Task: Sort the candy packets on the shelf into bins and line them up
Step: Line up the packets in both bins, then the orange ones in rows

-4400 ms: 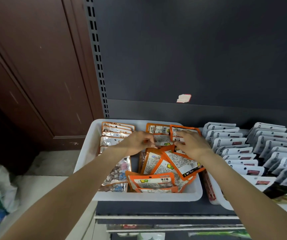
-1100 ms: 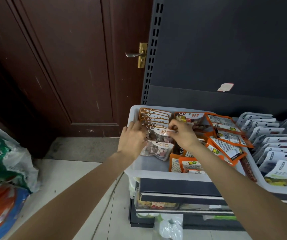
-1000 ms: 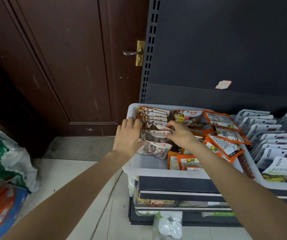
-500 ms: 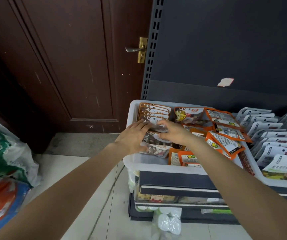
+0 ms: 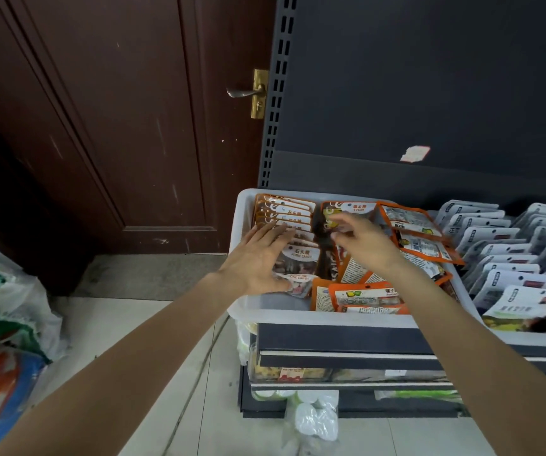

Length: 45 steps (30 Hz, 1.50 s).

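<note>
Two hands over the candy bin

Left hand [image 5: 258, 261] lay flat, fingers straight, against the row of stone candy packets [image 5: 293, 238] at the white bin's [image 5: 243, 218] left side. Right hand [image 5: 363, 241] hovered loosely open above the orange packets [image 5: 367, 296], gripping nothing. White packets [image 5: 495, 255] stood lined up in the next bin. Brown door [image 5: 117, 126] stood left.

Translucent white plastic bin [image 5: 266, 306] on the dark shelf [image 5: 340, 339]. Inside, at left, clear stone-candy packets with brown-and-white headers [image 5: 286, 213], overlapped in a row front to back. At right, orange sugar-candy packets [image 5: 365, 296], scattered, tilted, some face down. In the neighbouring bin, white packets [image 5: 495, 240] in neat leaning rows.
</note>
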Each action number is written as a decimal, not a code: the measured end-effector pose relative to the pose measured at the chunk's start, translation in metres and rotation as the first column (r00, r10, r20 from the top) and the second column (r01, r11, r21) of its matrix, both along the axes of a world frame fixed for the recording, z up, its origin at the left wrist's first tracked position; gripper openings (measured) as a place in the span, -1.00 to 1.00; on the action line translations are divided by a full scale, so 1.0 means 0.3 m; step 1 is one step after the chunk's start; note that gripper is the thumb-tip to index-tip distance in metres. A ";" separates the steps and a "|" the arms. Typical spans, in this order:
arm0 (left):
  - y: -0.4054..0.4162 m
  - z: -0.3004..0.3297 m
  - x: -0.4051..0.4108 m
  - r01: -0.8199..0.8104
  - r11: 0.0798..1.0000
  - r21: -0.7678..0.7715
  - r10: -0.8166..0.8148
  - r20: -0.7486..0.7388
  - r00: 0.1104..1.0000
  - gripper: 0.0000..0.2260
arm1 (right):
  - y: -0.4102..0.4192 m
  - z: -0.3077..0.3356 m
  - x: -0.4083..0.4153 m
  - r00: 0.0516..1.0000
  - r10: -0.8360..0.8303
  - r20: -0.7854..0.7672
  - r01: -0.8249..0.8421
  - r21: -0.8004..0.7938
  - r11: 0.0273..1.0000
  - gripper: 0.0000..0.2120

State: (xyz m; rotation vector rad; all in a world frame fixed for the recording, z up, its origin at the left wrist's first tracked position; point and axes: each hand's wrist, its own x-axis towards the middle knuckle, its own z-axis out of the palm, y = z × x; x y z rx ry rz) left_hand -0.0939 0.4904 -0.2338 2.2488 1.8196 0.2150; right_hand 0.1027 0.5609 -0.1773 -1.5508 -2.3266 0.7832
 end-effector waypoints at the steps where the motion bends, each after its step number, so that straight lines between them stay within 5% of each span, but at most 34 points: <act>1: 0.000 0.008 0.014 0.016 1.000 -0.005 -0.016 0.027 1.000 -0.16 | -0.004 0.010 0.037 1.000 -0.027 0.003 0.027 0.079 0.997 -0.65; 5: 0.008 0.042 0.089 -0.019 1.000 -0.022 0.024 0.218 0.976 -0.38 | -0.006 -0.002 0.206 0.989 -0.115 0.092 0.087 0.261 0.961 -0.62; 12: 0.048 0.105 0.303 -0.122 0.992 -0.041 0.127 0.479 0.869 -0.64 | 0.012 -0.072 0.395 0.973 -0.125 0.196 0.115 0.059 0.992 -0.50; 18: 0.125 0.145 0.466 -0.144 0.977 -0.155 0.199 0.452 0.869 -0.64 | 0.072 -0.031 0.495 0.993 -0.072 0.092 0.059 0.142 0.988 -0.59; 27: 0.175 0.158 0.566 -0.280 0.947 -0.157 0.321 0.430 0.844 -0.66 | 0.178 -0.004 0.556 0.959 0.060 0.278 -0.049 -0.047 0.998 -0.33; 36: 0.264 0.108 0.502 -0.457 0.881 -0.119 0.469 0.346 0.813 -0.62 | 0.234 -0.035 0.534 0.966 0.134 0.221 -0.141 0.017 0.990 -0.53; 40: 0.333 0.085 0.453 -0.400 0.915 -0.054 0.398 0.284 0.872 -0.52 | 0.279 -0.023 0.500 0.970 0.082 0.230 -0.069 -0.062 0.996 -0.45; 45: 0.417 0.046 0.419 -0.324 0.946 -0.008 0.320 0.177 0.931 -0.50 | 0.302 -0.001 0.472 0.943 0.050 0.328 -0.100 0.137 0.986 -0.68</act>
